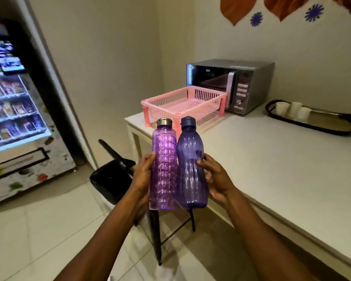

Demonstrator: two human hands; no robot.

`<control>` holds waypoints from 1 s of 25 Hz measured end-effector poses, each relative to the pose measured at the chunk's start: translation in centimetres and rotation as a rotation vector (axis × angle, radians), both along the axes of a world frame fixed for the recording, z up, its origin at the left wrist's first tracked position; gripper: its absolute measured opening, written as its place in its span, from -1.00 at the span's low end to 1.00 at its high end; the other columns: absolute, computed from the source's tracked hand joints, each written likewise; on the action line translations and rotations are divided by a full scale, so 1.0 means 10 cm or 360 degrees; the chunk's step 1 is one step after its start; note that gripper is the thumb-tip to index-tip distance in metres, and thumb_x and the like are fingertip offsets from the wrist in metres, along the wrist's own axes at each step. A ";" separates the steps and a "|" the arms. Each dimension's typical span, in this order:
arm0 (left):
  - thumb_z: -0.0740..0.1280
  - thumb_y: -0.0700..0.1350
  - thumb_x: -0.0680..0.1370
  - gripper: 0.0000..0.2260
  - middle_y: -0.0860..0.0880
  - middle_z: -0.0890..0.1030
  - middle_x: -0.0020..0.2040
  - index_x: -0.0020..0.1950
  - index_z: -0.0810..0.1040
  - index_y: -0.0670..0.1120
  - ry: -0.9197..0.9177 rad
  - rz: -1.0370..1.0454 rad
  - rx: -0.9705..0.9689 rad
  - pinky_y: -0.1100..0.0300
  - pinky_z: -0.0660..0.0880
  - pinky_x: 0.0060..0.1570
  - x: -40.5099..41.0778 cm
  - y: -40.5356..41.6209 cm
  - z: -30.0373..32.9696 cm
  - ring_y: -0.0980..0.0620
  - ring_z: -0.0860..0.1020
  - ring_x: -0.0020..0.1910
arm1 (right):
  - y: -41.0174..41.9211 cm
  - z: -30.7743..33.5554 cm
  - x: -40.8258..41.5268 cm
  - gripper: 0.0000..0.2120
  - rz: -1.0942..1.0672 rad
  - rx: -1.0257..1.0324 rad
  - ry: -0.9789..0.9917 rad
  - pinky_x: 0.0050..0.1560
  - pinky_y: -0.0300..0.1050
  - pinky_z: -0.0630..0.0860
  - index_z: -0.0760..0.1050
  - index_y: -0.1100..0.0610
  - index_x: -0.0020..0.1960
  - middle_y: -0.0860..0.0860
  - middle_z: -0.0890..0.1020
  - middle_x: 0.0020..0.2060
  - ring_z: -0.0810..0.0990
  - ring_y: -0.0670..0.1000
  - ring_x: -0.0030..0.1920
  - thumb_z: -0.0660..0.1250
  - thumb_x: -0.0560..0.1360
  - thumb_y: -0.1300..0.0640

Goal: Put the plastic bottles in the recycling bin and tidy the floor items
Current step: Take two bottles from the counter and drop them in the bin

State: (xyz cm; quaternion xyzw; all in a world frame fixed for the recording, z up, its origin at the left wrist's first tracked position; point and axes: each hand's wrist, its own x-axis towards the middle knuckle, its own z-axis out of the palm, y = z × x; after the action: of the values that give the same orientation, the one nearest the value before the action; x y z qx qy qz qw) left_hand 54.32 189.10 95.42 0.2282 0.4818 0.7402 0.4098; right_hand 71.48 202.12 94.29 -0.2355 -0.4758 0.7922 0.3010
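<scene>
Snack shelves glow in the vending machine [12, 102] against the far left wall, and from there the tiled floor runs across to a black bin [111, 179] standing with its lid [115, 154] tipped up and its mouth open. That bin sits just left of the hands and lower down, tucked by the end of the white counter [272, 159]; I take it for the recycling bin, though nothing on it says so. Next comes the left hand [143, 175], fingers curled round the outer side of a ridged violet bottle [164, 169] with a metal cap. Pressed flank to flank against it is a darker purple bottle [192, 169] with a dark screw cap, gripped from the other side by the right hand [214, 179]. Both bottles stand upright, long axes vertical and roughly parallel, bases level, squeezed together between the two palms. The left hand and its bottle are the nearer to the bin's opening, so I'd judge the drop calls for a swing down and leftward, the violet one going in first. Beyond the bottles, on the counter, a pink slatted basket [182, 104] sits empty before a microwave [231, 84], and at the far right a dark tray [322, 123] holds some pale cups [294, 112].
</scene>
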 end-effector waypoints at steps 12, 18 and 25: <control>0.35 0.20 0.55 -0.54 -0.20 0.69 0.10 0.26 0.56 -0.13 -0.0091 0.0554 -0.0204 -0.12 0.61 0.05 -1.52 -2.61 -0.38 -0.21 0.68 0.05 | -2.10 -0.43 -2.05 -0.57 0.0525 -0.0194 -0.0002 0.05 0.10 0.67 0.48 0.10 0.43 0.13 0.68 0.17 0.71 0.12 0.09 0.38 0.58 0.16; 0.38 -0.01 0.50 -0.74 -0.10 0.66 -0.03 0.13 0.64 -0.10 -0.0099 0.0707 -0.0340 0.00 0.59 -0.08 -2.18 -3.19 -0.69 -0.10 0.63 -0.05 | -2.48 -0.70 -2.89 -0.52 0.0795 -0.0320 0.0002 0.14 0.16 0.64 0.47 0.00 0.45 0.14 0.67 0.25 0.68 0.18 0.21 0.43 0.55 0.05; 0.41 -0.03 0.53 -0.62 -0.18 0.65 0.16 0.32 0.49 -0.07 -0.0122 0.0769 -0.0468 -0.08 0.62 -0.03 -3.33 -3.06 -1.02 -0.19 0.66 0.07 | -2.47 -1.11 -4.13 -0.54 0.0914 -0.0582 -0.0061 0.27 0.25 0.57 0.44 0.10 0.47 0.21 0.61 0.31 0.65 0.21 0.23 0.35 0.62 -0.02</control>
State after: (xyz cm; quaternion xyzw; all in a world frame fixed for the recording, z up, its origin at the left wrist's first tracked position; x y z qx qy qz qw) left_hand 21.06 158.47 85.24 0.0168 0.6085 0.7467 0.2681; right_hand 30.21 177.41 83.23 -0.1568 -0.3783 0.9122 0.0092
